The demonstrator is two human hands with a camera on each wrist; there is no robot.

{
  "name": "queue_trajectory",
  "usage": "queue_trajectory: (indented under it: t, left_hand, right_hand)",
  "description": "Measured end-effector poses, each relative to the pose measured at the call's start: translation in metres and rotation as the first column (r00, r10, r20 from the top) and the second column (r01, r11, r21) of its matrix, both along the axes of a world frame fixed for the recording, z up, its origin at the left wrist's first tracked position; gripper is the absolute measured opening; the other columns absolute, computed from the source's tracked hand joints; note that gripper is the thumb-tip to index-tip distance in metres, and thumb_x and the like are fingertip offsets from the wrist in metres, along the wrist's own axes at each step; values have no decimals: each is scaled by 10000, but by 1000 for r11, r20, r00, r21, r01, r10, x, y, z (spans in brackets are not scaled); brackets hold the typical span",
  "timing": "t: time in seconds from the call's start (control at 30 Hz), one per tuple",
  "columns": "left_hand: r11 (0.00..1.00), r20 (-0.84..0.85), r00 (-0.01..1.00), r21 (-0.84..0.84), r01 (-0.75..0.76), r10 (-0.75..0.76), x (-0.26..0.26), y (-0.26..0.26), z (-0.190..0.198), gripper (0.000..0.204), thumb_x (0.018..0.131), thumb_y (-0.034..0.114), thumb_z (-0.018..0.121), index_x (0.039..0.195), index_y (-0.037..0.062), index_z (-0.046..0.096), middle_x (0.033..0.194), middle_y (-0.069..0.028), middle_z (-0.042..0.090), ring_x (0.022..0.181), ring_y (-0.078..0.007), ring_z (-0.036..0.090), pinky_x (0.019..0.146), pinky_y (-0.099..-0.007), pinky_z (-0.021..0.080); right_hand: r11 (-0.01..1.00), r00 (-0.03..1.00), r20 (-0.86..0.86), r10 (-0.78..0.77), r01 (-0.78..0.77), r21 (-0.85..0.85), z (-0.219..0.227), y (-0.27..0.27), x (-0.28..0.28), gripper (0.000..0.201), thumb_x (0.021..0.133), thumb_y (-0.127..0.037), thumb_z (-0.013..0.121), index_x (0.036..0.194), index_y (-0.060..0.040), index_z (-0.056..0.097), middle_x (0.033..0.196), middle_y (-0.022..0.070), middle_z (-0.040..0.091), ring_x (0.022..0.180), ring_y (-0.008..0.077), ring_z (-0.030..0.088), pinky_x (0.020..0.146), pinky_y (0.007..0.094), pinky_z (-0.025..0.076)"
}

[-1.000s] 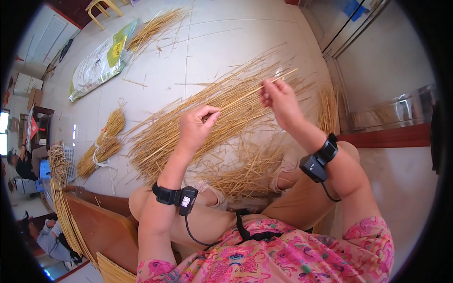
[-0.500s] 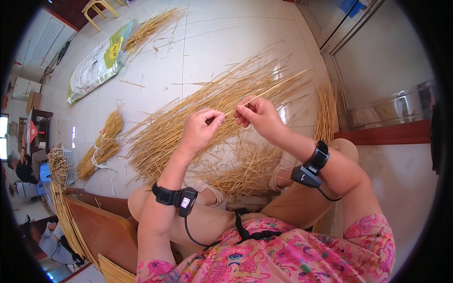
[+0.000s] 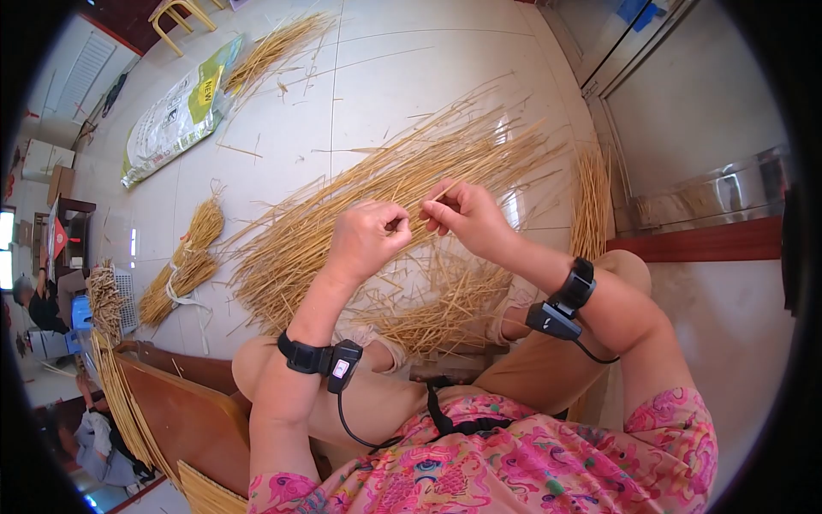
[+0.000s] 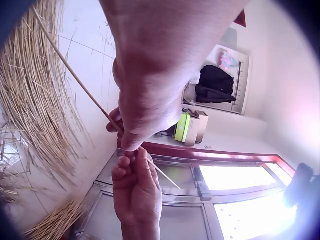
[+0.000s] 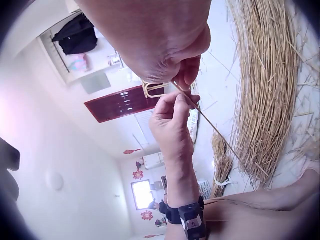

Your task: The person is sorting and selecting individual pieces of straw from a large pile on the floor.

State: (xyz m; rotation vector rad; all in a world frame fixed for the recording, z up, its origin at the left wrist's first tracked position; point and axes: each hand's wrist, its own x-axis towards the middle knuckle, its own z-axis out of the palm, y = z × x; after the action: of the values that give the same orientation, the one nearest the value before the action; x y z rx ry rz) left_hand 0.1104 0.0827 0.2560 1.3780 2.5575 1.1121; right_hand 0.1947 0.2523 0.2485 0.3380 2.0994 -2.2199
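A single thin straw stalk (image 4: 75,75) passes through both hands, held up above the floor. My left hand (image 3: 368,240) pinches it between thumb and curled fingers. Close beside it, my right hand (image 3: 469,220) pinches the same stalk, the two sets of fingertips almost meeting. In the right wrist view a long end of the stalk (image 5: 220,133) slants down past the left hand. Beneath the hands a wide heap of long straw (image 3: 291,248) is spread over the floor. Shorter broken pieces (image 3: 445,313) lie between the feet.
A tied straw bundle (image 3: 184,257) lies to the left, and a printed sack (image 3: 175,116) with straw at its mouth lies farther off. More straw (image 3: 591,201) runs along the glass door (image 3: 702,120). A brown wooden panel (image 3: 184,411) stands beside the left leg.
My right hand has come in from the upper right to beside the left hand. The left hand has turned slightly and shifted a little to the right, still pinching.
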Motion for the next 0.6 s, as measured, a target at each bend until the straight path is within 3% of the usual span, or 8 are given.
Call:
queue_trajectory:
  t: [0.1,0.17,0.27,0.37,0.47,0.57,0.6]
  left_hand:
    - [1000,-28,999,-2,-17,17,0,0,0,32,690,71,636,699,43,623,645,-82,619,593,-220,598,554,-314,480]
    - [999,-37,999,8,-39,40,1,1,-1,44,689,94,632,667,61,614,620,-74,601,565,-229,575,530,-332,467]
    - [985,143,976,35,-169,162,2,2,-6,36,711,94,628,711,62,612,633,-75,607,554,-202,581,530,-313,469]
    - [939,321,888,-21,-342,330,-3,-1,-16,40,735,93,622,753,64,602,640,-62,612,547,-162,579,532,-284,466]
    - [890,324,836,-48,-453,443,-23,-13,-29,50,749,96,619,761,57,592,641,-45,617,555,-120,574,536,-266,463]
    - [852,403,777,-14,-523,484,-39,-21,-25,56,767,88,606,749,39,588,648,-45,619,561,-95,562,538,-248,457]
    - [877,535,738,-13,-481,413,-39,-25,-21,81,792,102,612,787,21,607,668,-45,624,591,-74,556,553,-229,449]
  right_hand:
    - [999,999,-37,-32,32,1,0,-3,1,99,908,-95,535,887,-3,565,713,31,605,641,73,574,577,217,480]
    - [1000,1000,-21,-8,8,5,-1,-2,1,98,917,-98,524,919,-6,559,780,41,621,679,78,582,598,216,475]
    - [1000,1000,-25,-5,5,2,-1,-3,1,103,923,-102,515,930,-8,556,814,45,628,701,82,589,610,216,473]
    - [999,998,-44,-54,54,-5,4,-5,1,104,925,-106,511,920,-12,555,821,48,628,707,86,592,614,216,473]
    - [995,993,-71,-91,88,-40,9,-4,0,105,920,-105,517,891,-11,554,798,42,619,681,82,584,593,215,470]
    - [993,994,-58,-88,83,-81,11,1,0,97,924,-105,512,912,-14,546,817,48,621,699,88,589,604,215,472]
    - [992,995,-47,-83,79,-94,11,2,0,95,926,-105,508,930,-17,542,833,54,624,714,93,594,615,215,473]
